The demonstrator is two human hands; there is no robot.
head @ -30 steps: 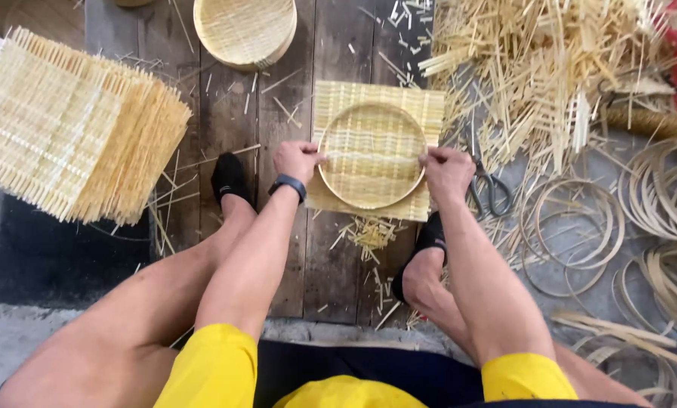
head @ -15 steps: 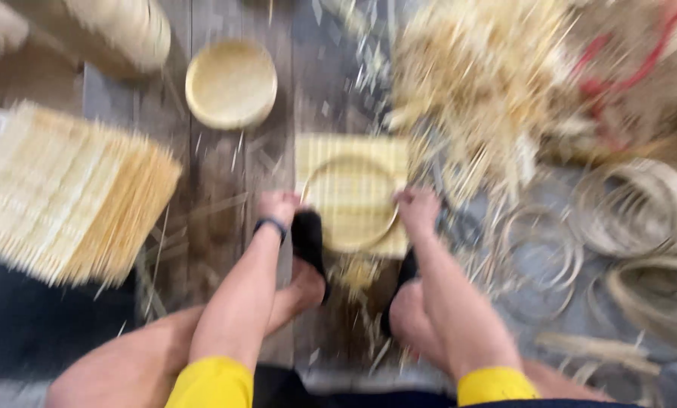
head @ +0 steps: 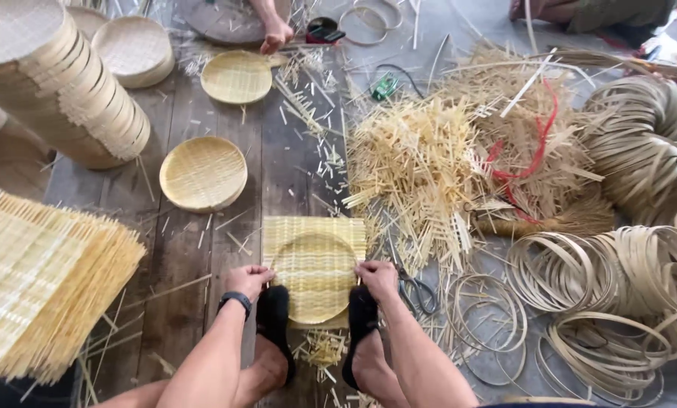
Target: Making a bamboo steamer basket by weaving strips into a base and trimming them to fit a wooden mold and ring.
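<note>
I sat on a wooden plank floor [head: 293,166], looking down at my own two hands. My left hand [head: 249,280] gripped the left edge of a square woven bamboo mat [head: 313,257], fingers curled around it, and my right hand [head: 377,277] gripped the right edge the same way. A round bamboo hoop [head: 300,243] lay pressed into the mat's middle. My feet, in black shoes [head: 276,317], stood on the mat's near edge, holding it down. The mat lay near the middle of the floor, close to my end. To the left sat a stack of square woven mats [head: 44,279]. Beyond the mat rested a finished round tray [head: 203,173], and farther off a tall pile of trays [head: 59,91] lay tipped over. To the right lay a heap of bamboo offcuts [head: 421,166], scissors [head: 414,287] and loose bamboo rings [head: 602,279].
</note>
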